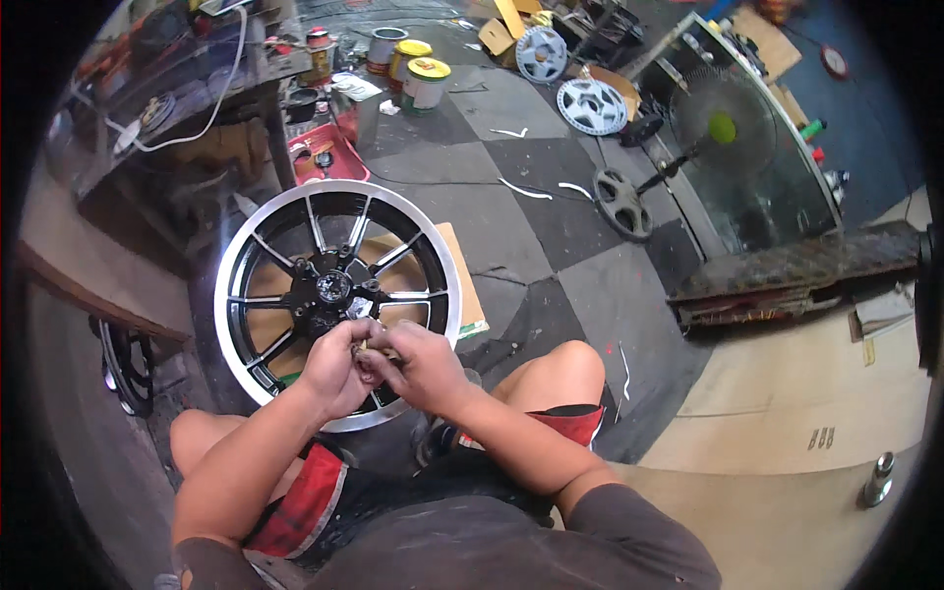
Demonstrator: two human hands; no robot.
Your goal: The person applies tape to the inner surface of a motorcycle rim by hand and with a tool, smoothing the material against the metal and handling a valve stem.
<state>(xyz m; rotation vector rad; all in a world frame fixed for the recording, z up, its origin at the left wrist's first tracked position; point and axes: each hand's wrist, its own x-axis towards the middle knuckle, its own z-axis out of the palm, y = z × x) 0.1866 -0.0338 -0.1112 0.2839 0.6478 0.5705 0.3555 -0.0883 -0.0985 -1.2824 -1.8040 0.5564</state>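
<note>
Two hands met over the near part of the wheel, and the relation that mattered was theirs to its hub: the hub [332,286] lay ahead of the fingertips and a little to the person's left, so the left hand [337,369] was slightly the nearer, with the right hand [430,366] just beside it on the side away from the hub. The wheel [313,303] was on the floor in front of the seated person, between the left knee [200,436] and the right knee [573,374], over a sheet of cardboard [467,293] that showed through the gaps and past the right edge. Being round, it had no long axis; it lay roughly flat, face up, its black spokes running out to a silver rim [223,295]. Neither hand was spread. The left fingers were curled inward with the thumb toward the right hand, the right fingers were bent to meet them, and the fingertips of both were pressed together on what seemed a small tan bit [365,346], too small and too covered for its kind to be told. Whether the hands touched the spokes beneath or hung just above them could not be told either. The forearms came in from either side of the body and converged there, hiding a nearer part of the wheel.
</note>
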